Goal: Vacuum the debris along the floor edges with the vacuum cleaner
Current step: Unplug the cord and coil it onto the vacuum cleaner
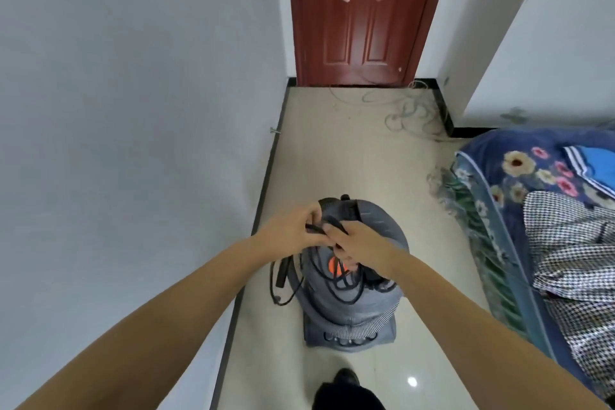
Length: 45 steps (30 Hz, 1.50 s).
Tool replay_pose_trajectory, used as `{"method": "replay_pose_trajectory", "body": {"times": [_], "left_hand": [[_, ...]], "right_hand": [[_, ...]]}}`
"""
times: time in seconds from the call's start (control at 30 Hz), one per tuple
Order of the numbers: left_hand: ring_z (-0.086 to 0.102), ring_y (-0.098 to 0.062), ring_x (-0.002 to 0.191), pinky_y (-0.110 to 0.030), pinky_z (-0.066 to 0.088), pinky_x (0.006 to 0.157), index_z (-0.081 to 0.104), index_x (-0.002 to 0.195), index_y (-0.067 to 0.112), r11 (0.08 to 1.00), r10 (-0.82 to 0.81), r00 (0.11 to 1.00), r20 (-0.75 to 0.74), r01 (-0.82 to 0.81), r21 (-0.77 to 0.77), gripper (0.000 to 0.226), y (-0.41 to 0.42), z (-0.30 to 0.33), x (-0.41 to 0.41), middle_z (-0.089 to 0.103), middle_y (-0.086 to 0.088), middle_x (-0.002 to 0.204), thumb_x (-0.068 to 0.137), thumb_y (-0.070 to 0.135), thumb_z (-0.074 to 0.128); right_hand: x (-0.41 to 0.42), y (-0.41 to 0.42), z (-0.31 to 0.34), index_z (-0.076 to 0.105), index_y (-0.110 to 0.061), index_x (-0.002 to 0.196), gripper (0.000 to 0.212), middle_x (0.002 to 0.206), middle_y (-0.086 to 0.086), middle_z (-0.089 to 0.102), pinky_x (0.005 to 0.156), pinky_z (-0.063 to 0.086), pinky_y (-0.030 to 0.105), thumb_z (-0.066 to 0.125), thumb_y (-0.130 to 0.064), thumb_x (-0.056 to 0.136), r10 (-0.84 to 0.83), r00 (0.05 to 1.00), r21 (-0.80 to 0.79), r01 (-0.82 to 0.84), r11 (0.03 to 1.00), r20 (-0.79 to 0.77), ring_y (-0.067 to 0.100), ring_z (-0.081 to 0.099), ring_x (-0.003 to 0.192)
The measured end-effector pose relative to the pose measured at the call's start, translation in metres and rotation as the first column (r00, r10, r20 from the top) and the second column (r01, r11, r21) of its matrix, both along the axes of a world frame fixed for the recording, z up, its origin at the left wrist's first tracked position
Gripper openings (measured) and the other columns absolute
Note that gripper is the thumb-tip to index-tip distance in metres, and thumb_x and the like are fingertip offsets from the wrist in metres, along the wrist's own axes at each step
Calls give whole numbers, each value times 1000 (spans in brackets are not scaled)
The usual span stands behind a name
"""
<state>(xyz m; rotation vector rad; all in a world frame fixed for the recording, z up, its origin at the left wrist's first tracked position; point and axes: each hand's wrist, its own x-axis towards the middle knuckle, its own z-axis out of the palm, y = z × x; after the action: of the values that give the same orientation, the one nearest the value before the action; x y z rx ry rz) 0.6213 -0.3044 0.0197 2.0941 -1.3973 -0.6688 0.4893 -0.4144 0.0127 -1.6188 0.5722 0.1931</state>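
Observation:
A grey canister vacuum cleaner [352,293] stands on the tiled floor close to the left wall, its ribbed hose [359,326] wrapped around the body and an orange button [336,267] on top. A black power cord [319,280] lies in loops over the top and hangs down the left side. My left hand [293,230] and my right hand [356,243] meet above the vacuum, and both pinch a stretch of the black cord between their fingers.
A black baseboard [263,196] runs along the left white wall [133,110]. A shut red-brown door [359,13] ends the corridor, with tangled grey cables [409,110] on the floor before it. A bed with floral bedding [532,210] fills the right side. My shoe [346,379] is below.

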Motion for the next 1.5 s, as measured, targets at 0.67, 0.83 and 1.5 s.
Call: {"method": "replay_pose_trajectory", "body": {"times": [0.67, 0.83, 1.5], "left_hand": [[25, -27, 142, -38, 13, 116, 34, 146, 10, 204, -974, 222, 45, 777, 596, 61, -248, -214, 74, 35, -11, 150, 94, 33, 57], [58, -22, 91, -34, 44, 60, 53, 107, 17, -33, -981, -144, 129, 782, 622, 63, -285, -259, 70, 60, 2, 91, 76, 71, 57], [60, -18, 75, -30, 40, 57, 64, 97, 20, 503, -841, 523, 137, 664, 554, 86, -253, -280, 68, 62, 9, 74, 52, 92, 48]], "right_hand": [[16, -89, -167, 51, -10, 78, 28, 46, -7, 27, 34, 22, 17, 50, -30, 98, -634, 686, 616, 684, 392, -358, 6, 20, 37], [-1, -89, -190, 52, -17, 76, 30, 48, -10, 26, 37, 24, 15, 58, -42, 91, -455, 851, 736, 481, 477, -262, 5, 19, 39], [-63, -132, -173, 46, -15, 69, 33, 51, -6, 23, 35, 22, 15, 48, -33, 97, -151, 931, 575, 328, 749, -333, 7, 17, 41]]}}
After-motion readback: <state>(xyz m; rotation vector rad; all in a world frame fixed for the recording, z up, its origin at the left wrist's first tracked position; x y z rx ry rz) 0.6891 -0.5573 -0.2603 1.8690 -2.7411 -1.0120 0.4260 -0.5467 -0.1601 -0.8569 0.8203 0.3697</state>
